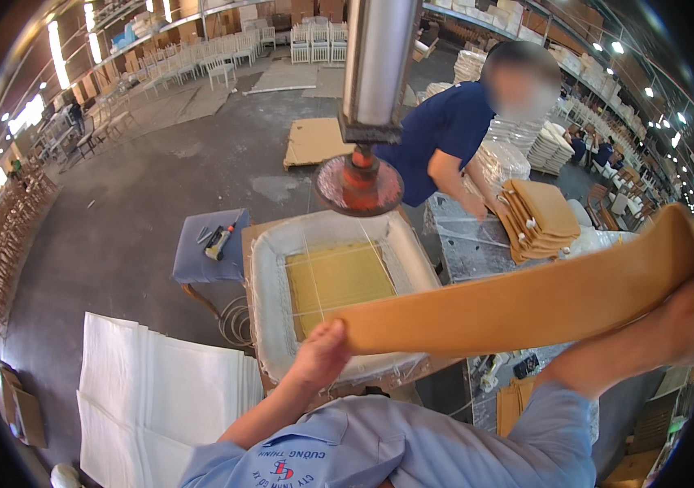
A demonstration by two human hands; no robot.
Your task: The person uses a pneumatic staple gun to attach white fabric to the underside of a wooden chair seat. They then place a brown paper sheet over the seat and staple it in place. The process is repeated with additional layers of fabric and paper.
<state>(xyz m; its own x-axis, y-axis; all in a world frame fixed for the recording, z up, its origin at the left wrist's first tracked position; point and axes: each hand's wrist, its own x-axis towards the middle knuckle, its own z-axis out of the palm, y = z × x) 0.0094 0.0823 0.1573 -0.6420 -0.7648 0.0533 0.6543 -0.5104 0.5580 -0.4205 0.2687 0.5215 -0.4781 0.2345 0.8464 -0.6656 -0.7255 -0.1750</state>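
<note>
A long tan board (510,313), wide and smooth, stretches across in front of me and curves upward at its right end. My left hand (324,351) is closed on its left end, thumb along the upper corner. At the far right my right hand (689,319) grips the board's other end from below, its fingers partly hidden. Below the board's left part is a square frame (270,346) lined with white cloth, with a yellow panel (339,276) inside and thin strings across it. Over the frame hangs a metal press cylinder (375,65) with a round reddish plate (359,183).
A co-worker in dark blue (445,134) reaches to a stack of tan pads (538,215) on a plastic-covered table (465,236). A blue stool (200,232) with a tool on top stands left of the frame. White sheets (160,390) are piled at lower left.
</note>
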